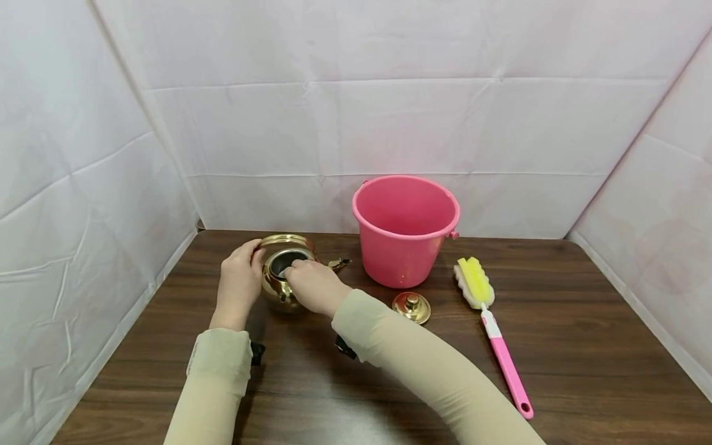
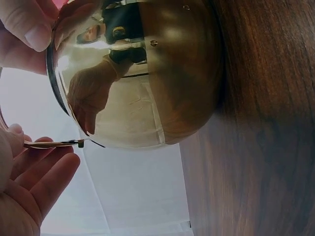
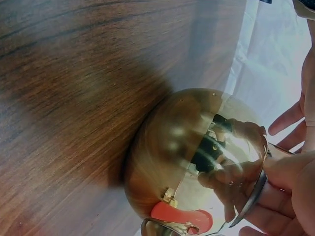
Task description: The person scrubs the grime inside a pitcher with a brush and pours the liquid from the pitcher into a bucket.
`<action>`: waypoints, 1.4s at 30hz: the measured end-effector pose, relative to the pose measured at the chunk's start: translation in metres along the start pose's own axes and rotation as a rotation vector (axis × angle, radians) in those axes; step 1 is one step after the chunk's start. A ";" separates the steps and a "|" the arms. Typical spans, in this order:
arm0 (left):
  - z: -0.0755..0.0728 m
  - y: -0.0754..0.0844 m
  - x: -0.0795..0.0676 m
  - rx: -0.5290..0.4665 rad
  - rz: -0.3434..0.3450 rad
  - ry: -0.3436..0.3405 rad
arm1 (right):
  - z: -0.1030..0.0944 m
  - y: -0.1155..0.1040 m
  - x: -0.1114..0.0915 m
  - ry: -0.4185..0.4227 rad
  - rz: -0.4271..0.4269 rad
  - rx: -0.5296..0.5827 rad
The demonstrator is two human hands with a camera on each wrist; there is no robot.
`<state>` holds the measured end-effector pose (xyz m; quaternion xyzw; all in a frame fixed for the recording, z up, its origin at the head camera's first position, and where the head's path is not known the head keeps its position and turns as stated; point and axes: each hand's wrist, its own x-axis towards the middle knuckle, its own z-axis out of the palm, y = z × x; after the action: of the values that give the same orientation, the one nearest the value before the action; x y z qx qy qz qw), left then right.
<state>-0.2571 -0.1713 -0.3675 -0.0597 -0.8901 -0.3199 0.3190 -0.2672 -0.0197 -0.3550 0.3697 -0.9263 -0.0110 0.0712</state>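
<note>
A round, polished gold teapot (image 1: 280, 295) stands on the table at the left, with its top uncovered. Its arched handle (image 1: 286, 238) is raised. My left hand (image 1: 241, 281) pinches the handle low on its left side, thumb against fingers, as the left wrist view shows. My right hand (image 1: 316, 285) bends over the opening with its fingertips right at the rim (image 3: 255, 196); I cannot tell what they hold. The short spout (image 1: 337, 264) points right. The gold lid (image 1: 411, 307) lies knob up on the table, right of the right wrist.
A pink bucket (image 1: 397, 259) stands behind the lid. Farther right lies a brush with a yellow and white sponge head (image 1: 474, 283) and a pink handle (image 1: 508, 371). White sheets (image 1: 334, 123) hang around the dark wooden table (image 1: 589, 346).
</note>
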 end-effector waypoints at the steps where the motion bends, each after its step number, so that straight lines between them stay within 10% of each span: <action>1: 0.000 0.000 0.000 0.003 0.001 0.000 | 0.000 -0.001 0.000 -0.005 0.003 -0.005; 42: -0.002 0.001 0.001 0.017 0.006 -0.005 | 0.005 -0.004 -0.004 0.287 0.009 -0.105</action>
<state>-0.2562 -0.1718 -0.3647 -0.0606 -0.8935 -0.3111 0.3181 -0.2621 -0.0196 -0.3605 0.3590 -0.9065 -0.0063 0.2222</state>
